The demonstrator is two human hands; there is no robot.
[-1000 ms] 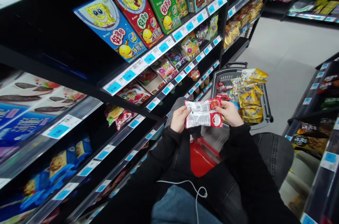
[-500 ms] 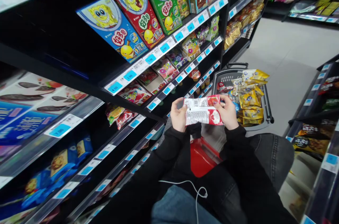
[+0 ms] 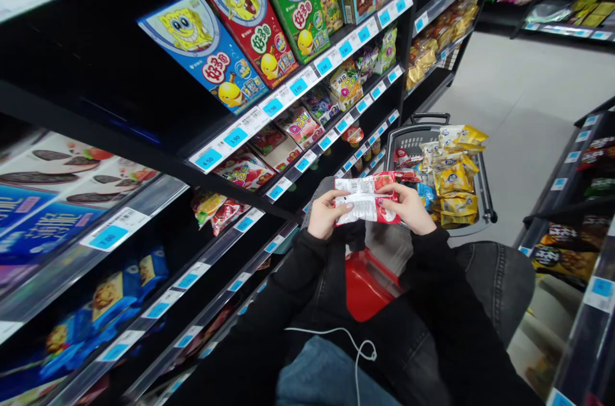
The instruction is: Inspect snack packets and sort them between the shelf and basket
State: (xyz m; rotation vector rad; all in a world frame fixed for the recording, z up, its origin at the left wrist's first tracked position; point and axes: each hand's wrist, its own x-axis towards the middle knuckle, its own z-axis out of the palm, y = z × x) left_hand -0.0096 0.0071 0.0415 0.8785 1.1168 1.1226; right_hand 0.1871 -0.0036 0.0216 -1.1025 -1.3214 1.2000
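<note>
A red and white candy packet (image 3: 368, 201) is stretched between my two hands above my lap, its printed back with a barcode facing up. My left hand (image 3: 324, 214) grips the packet's left end, thumb on top and fingers beneath. On the right end, my right hand (image 3: 409, 206) holds it the same way. Just beyond my right hand stands a grey shopping basket (image 3: 486, 194), with several yellow snack bags (image 3: 454, 178) heaped on its right side and red and blue packets beside them.
On my left, a black shelf unit carries cartoon snack boxes (image 3: 250, 22), small gummy bags (image 3: 302, 127) and blue biscuit packs (image 3: 115, 291). Another shelf (image 3: 571, 201) lines the right side. A red plastic object (image 3: 368, 284) shows between my legs. Pale floor (image 3: 509, 92) stretches ahead.
Both thumbs have slid inward over the packet's printed face, and the packet now looks more bunched. The shelves and basket stay in place.
</note>
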